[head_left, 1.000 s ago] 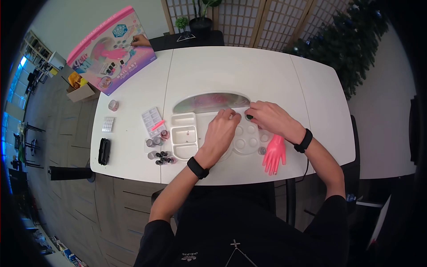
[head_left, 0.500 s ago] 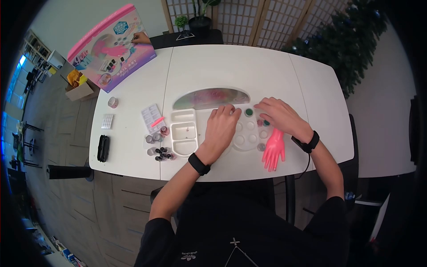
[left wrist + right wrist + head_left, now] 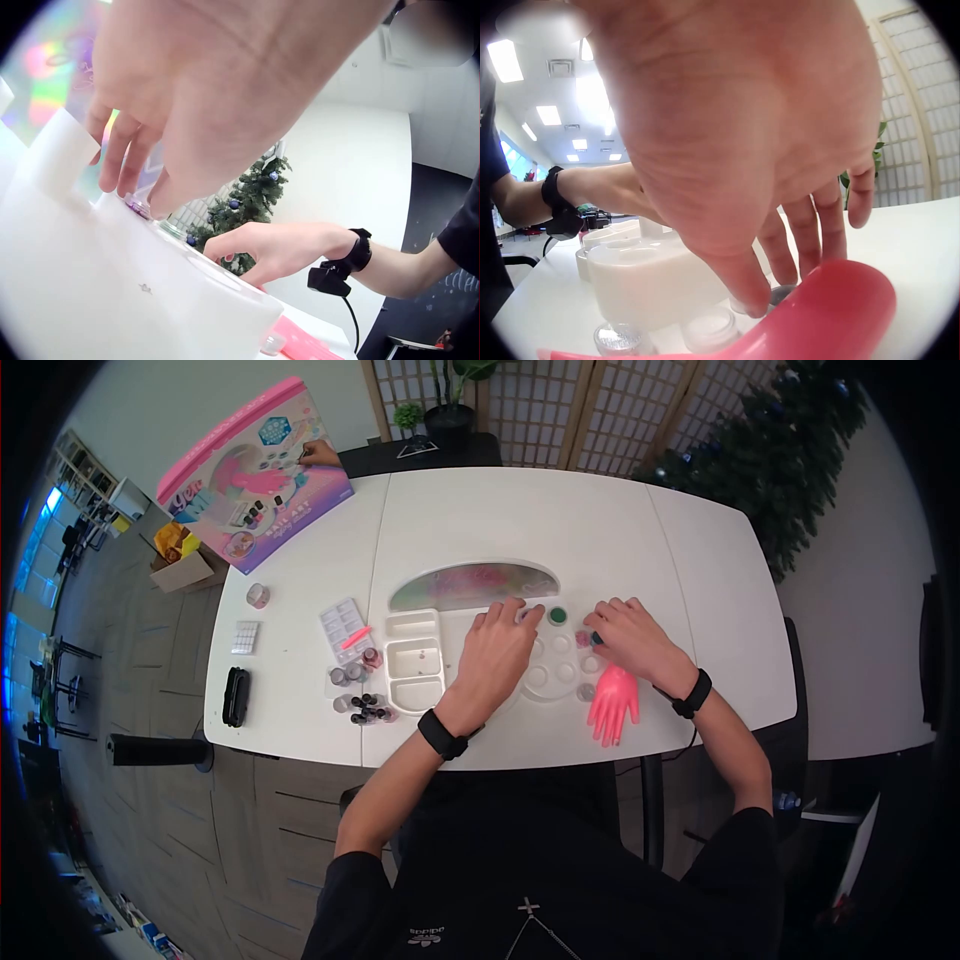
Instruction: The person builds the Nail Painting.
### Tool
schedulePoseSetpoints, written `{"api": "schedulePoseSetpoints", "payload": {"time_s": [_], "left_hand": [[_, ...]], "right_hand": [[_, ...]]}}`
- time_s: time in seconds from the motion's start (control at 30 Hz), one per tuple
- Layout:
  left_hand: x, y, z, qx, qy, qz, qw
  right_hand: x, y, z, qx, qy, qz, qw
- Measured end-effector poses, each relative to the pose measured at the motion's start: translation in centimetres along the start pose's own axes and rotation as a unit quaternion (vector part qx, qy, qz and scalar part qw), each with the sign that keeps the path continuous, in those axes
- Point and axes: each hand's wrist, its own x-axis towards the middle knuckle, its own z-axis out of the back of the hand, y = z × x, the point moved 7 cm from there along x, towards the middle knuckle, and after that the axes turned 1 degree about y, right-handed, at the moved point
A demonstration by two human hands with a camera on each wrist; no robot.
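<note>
Dark, round little pot [image 3: 781,293] sits between the right hand's [image 3: 640,645] pinching fingers, beside the white plastic tray [image 3: 551,660]; the left hand [image 3: 494,655] grasps a clear, purple-filled pot [image 3: 138,205]. Best hold each upright, avoiding the glossy pink model hand [image 3: 613,703].

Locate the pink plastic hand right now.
In the head view, the pink plastic hand lies right of the white round-welled tray, just below the right hand, its fingers pointing to the table's near edge.
</note>
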Motion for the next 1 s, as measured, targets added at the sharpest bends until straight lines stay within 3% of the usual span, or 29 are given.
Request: {"api": "schedulePoseSetpoints", "payload": {"time_s": [0.2,0.43,0.7,0.9,1.0], "left_hand": [[-0.6,-1.1,1.3,-0.035,-0.024,-0.015,0.999],[-1.3,-2.4,1.9,-0.08,-0.014,-0.017,0.997],[-1.1,-3.7,1.0,-0.121,-0.018,-0.047,0.991],[-1.5,-2.6,0.6,-0.086,-0.049,-0.028,0.995],[-2.0,-2.3,0.8,-0.054,-0.064,-0.022,0.996]], "right_hand": [[1.0,0.5,-1.1,0.038,0.029,0.022,0.999],[1.0,0.4,3.0,0.058,-0.039,-0.035,0.997],[0.8,4.8,6.0,0.129,-0.056,-0.054,0.989],[0.0,2.4,4.7,0.148,-0.041,-0.07,0.986],[-0.6,0.4,2.0,-0.007,-0.012,-0.05,0.999]]}}
